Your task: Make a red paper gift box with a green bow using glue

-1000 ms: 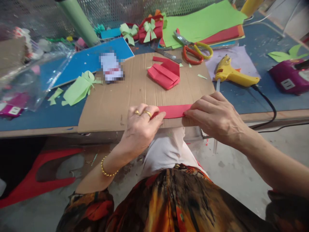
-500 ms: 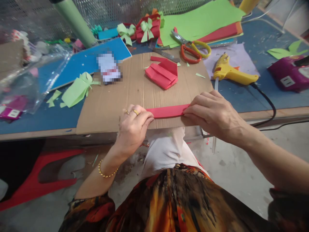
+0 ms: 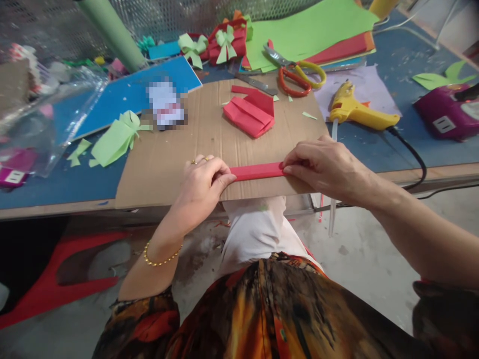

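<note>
A narrow red paper strip (image 3: 256, 172) was held straight near the front edge of a cardboard sheet (image 3: 168, 164). Its left end was pinched between the thumb and curled fingers of the left hand (image 3: 205, 179), its right end between the thumb and fingertips of the right hand (image 3: 324, 167); the middle length was left exposed between them. The backs of both hands were turned upward, the fingers were pointed inward, and the forearms were angled in from either side.

At the far left, a purple object (image 3: 20, 158) was marked with a white label (image 3: 15, 177), too small to be read. Beyond the strip, apart from the hands, a folded red paper piece (image 3: 249, 117) was laid on the cardboard sheet. A pale rectangular item (image 3: 164, 104) was blurred into blocks, so its markings could not be read. To the right, a yellow glue gun (image 3: 359, 112) was placed partly on lilac paper (image 3: 377, 85), and a purple device (image 3: 451, 107) was labelled in white with two dark strokes. Farther back, scissors (image 3: 292, 65) were laid beside green sheets (image 3: 318, 35).
</note>
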A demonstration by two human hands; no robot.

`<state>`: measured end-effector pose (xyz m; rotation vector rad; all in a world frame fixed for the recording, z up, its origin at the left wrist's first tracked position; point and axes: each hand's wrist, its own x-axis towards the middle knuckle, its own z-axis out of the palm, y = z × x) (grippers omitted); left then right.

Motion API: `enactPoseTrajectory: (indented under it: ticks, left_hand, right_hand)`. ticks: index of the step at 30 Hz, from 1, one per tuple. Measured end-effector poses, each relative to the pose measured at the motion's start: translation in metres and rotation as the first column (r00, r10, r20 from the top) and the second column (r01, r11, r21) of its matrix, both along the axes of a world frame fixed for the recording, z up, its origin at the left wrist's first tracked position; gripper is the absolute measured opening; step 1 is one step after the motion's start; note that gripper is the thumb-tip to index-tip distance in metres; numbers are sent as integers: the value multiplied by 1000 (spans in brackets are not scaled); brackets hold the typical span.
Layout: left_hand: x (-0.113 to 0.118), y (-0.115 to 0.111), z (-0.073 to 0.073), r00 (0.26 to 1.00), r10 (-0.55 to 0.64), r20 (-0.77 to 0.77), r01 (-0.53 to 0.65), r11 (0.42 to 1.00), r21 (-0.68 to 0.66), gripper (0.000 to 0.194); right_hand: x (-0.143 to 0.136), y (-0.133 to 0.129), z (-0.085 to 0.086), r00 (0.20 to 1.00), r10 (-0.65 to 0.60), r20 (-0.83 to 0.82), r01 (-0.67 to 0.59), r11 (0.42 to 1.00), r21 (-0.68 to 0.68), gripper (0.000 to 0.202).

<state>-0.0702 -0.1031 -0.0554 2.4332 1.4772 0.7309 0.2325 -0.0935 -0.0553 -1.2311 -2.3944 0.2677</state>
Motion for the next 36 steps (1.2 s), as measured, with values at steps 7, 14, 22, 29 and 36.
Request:
enactPoseTrajectory:
  ticks: [7,14,22,29,36]
  left_hand:
    - [1,5,4,999,22,28,-21,999,-47,17]
    - [1,8,11,1000,12,-17,-14,994,-104,18]
    - [20,8,42,979,131,-156,-176,932,-317,19]
    - [21,8,45,976,83,-201,-146,936,-322,20]
    - [15,0,31,969,83,-233,-126,976,-176,15]
  right_hand:
    - [-3,4,11,1000,-8,2,8,995,-96,17]
    - [-7,10,14,996,-62,60,72,981,-181,14]
    - [-16,6,27,989,-112,92,134,950,-282,17]
    - [-16,5,26,988,-121,100,143,954,-263,13]
    - [-16,7,27,985,-116,124,145,955,-257,12]
